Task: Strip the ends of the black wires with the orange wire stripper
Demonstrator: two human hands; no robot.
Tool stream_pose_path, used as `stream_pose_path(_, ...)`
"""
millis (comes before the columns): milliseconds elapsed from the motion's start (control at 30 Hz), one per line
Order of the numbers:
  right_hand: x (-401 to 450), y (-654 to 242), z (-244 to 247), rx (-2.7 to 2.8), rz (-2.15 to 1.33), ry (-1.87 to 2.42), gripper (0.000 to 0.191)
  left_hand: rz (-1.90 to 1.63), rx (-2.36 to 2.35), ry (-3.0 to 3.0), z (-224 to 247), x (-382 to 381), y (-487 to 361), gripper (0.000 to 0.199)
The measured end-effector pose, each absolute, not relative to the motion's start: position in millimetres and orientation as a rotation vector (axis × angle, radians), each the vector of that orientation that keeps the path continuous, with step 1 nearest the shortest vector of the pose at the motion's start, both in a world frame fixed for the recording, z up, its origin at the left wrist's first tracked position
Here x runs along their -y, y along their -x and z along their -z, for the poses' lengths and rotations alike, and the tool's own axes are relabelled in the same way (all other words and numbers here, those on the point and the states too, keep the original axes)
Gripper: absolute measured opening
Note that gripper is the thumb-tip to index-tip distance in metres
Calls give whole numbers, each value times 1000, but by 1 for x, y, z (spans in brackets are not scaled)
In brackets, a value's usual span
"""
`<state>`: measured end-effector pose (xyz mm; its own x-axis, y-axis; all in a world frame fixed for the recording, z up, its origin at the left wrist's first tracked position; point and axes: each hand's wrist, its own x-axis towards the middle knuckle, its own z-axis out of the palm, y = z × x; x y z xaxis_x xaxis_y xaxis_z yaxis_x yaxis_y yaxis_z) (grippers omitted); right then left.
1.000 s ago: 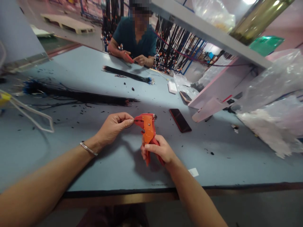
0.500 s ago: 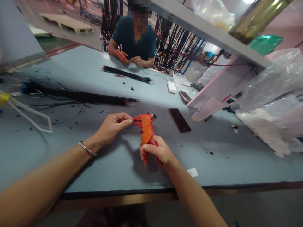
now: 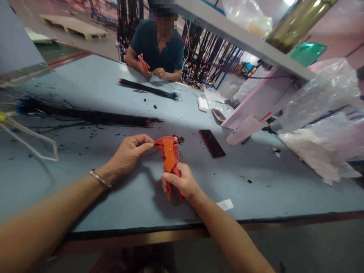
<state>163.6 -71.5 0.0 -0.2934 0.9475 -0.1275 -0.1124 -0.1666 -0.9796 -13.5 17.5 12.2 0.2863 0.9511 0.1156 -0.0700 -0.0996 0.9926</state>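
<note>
My right hand (image 3: 182, 180) is wrapped round the handles of a red and orange wire stripper (image 3: 170, 151), held upright over the table. The handles look closer together at this moment. My left hand (image 3: 132, 151) pinches a thin black wire (image 3: 151, 153) between thumb and forefinger, right at the stripper's jaws. Part of the wire hangs in a loop below the fingers; its tip is hidden at the jaws. Beyond my hands lies a long bundle of black wires (image 3: 99, 116) with blue ends at the left.
A phone (image 3: 212, 143) lies right of the stripper, a white label (image 3: 225, 204) near the front edge. Opposite, a person (image 3: 155, 49) holds a red tool by a second wire bundle (image 3: 149, 89). Plastic bags (image 3: 318, 102) lie at right; a white wire frame (image 3: 34, 140) stands left.
The stripper's handles have been squeezed closer together in my right hand. My left hand keeps its pinch at the jaws. The whole view has shifted slightly.
</note>
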Motion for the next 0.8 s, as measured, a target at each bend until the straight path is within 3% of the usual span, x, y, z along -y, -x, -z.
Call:
stream_pose_path(167,70,-159,4,1141,-1508,1082,30,-1103,-912,-1373,-11,-18,13,22)
stream_pose_path(800,69,-175,-1,937,-1771,848,24,-1050,-990,-1518,-25,-11,9,24)
